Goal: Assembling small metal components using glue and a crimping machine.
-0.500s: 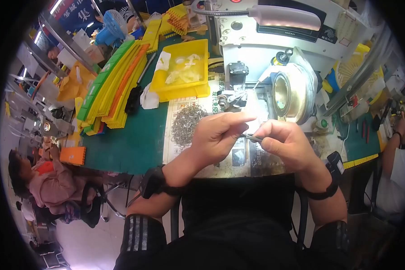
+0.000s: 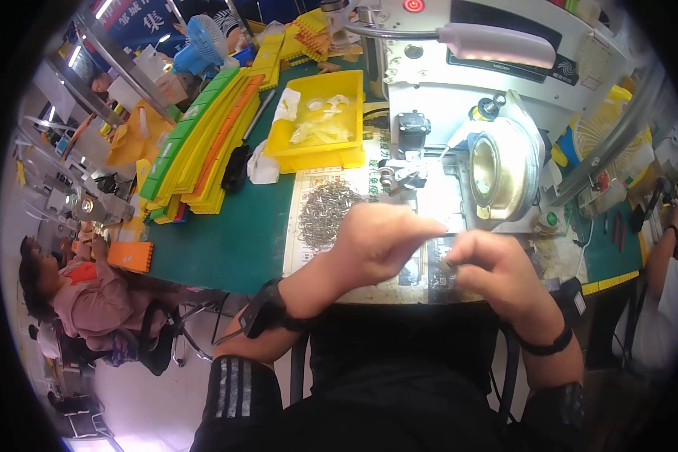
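Observation:
My left hand (image 2: 380,242) is closed above the front of the worktable, its index finger reaching right toward the other hand. Whatever its fingers hold, if anything, is hidden. Facing it, a small gap away, my right hand (image 2: 499,273) is curled with thumb and index finger close together. A tiny dark bit shows at those fingertips, too small to name. Just beyond my left wrist lies a heap of small shiny metal pieces (image 2: 325,215) on printed paper. Behind both hands stands a machine with a small clamp-like metal fixture (image 2: 405,172) and a round brass-coloured ring housing (image 2: 488,172).
A yellow bin (image 2: 358,157) with clear plastic bags stands beyond the heap. Left of it are stacked yellow, green and orange strips (image 2: 196,143) and a black-handled tool (image 2: 235,167). A lamp (image 2: 497,45) hangs over the machine. Other people sit at left and right.
My hands have moved apart slightly; the thin dark metal piece that spanned both sets of fingertips no longer shows between them. The whole view has shifted a little.

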Motion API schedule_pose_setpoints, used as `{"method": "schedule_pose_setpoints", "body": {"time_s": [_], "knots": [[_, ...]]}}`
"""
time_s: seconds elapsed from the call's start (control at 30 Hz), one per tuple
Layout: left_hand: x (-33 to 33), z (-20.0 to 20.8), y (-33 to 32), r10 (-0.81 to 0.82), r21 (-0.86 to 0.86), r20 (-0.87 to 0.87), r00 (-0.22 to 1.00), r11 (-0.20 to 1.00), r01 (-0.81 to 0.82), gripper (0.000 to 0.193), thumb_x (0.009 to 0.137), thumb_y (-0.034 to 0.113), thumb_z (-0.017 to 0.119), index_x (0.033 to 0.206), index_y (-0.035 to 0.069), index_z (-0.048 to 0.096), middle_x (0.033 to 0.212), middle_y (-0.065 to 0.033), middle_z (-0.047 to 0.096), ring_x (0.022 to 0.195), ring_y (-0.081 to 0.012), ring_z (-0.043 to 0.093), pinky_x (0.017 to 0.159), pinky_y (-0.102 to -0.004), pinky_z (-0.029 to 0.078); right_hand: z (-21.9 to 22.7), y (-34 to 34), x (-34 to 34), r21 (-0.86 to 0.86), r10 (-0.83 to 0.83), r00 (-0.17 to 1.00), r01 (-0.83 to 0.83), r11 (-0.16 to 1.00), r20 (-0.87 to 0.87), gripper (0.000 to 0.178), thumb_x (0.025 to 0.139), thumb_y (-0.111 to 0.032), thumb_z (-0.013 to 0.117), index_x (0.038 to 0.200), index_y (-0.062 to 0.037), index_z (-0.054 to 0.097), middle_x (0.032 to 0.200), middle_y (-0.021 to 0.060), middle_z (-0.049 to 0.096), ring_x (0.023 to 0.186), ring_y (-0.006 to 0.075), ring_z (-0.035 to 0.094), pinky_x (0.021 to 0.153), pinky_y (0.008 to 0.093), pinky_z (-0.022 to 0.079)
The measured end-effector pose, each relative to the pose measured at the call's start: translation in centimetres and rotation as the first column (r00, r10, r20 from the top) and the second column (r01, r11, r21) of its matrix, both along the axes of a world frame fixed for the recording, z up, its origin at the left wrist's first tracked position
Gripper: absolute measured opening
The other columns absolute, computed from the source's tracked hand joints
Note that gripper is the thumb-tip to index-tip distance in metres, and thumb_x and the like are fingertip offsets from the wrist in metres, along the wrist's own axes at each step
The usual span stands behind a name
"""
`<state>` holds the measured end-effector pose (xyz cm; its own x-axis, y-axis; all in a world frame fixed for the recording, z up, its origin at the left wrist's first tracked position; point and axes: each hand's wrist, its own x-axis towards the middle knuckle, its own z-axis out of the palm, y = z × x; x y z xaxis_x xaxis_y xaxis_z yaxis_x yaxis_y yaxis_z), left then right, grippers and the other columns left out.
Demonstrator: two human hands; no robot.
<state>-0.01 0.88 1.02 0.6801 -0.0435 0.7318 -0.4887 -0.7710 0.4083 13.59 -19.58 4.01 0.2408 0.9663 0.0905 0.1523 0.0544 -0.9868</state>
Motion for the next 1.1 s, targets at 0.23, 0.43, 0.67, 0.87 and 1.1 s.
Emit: {"method": "schedule_pose_setpoints", "body": {"time_s": [0.23,0.43,0.67,0.87,1.1], "knots": [[-1.7,1.6,6.4,0.316,-0.113,-0.116,0.942,0.938,-0.328,0.019,0.094,0.011,0.064,0.110,0.007,0.074,0.089,-0.0045,0.073,0.065,-0.0128,0.062,0.061,-0.0278,0.048,-4.3,-9.8,5.7,-0.054,-0.213,0.976,0.215,0.975,0.037,0.014,0.095,-0.012,0.061,0.095,0.0007,0.067,0.082,0.0011,0.061,0.072,0.0092,0.054,0.065,0.0251,0.042],[5.1,3.5,20.2,0.241,-0.661,-0.258,0.936,0.662,-0.353,0.021,0.102,0.017,0.058,0.102,0.000,0.071,0.068,0.0045,0.053,0.061,-0.0056,0.049,0.060,-0.0220,0.043,-7.8,-14.5,12.6,-0.114,-0.532,0.785,0.589,0.800,0.318,0.026,0.105,-0.020,0.053,0.092,-0.0015,0.066,0.065,-0.0070,0.050,0.062,0.0019,0.040,0.056,0.0219,0.029],[6.5,3.6,22.6,0.338,-0.458,-0.554,0.761,0.640,-0.618,0.037,0.098,0.028,0.066,0.123,0.002,0.068,0.112,-0.0076,0.069,0.099,-0.0166,0.063,0.089,-0.0293,0.048,-8.6,-15.3,15.0,0.097,-0.554,0.466,0.699,0.709,0.690,0.011,0.093,-0.007,0.062,0.098,0.0025,0.064,0.083,0.0061,0.057,0.076,0.0154,0.053,0.071,0.0292,0.043],[4.8,4.5,20.5,0.481,-0.129,-0.512,0.712,0.776,-0.617,0.051,0.094,0.035,0.068,0.130,-0.001,0.064,0.136,-0.0187,0.062,0.125,-0.0315,0.058,0.106,-0.0365,0.043,-5.9,-15.0,13.9,0.252,-0.453,0.183,0.625,0.739,0.873,0.031,0.077,0.000,0.072,0.106,0.0002,0.065,0.104,0.0158,0.062,0.103,0.0332,0.059,0.093,0.0390,0.046],[-0.4,4.2,14.9,0.488,-0.175,-0.511,0.708,0.747,-0.642,0.055,0.091,0.026,0.069,0.139,0.001,0.056,0.140,-0.0197,0.059,0.134,-0.0301,0.053,0.112,-0.0371,0.039,-3.5,-11.3,9.8,0.233,-0.513,0.438,0.549,0.803,0.738,0.028,0.078,-0.001,0.072,0.105,-0.0004,0.067,0.098,0.0149,0.067,0.094,0.0312,0.065,0.086,0.0377,0.050]]}}
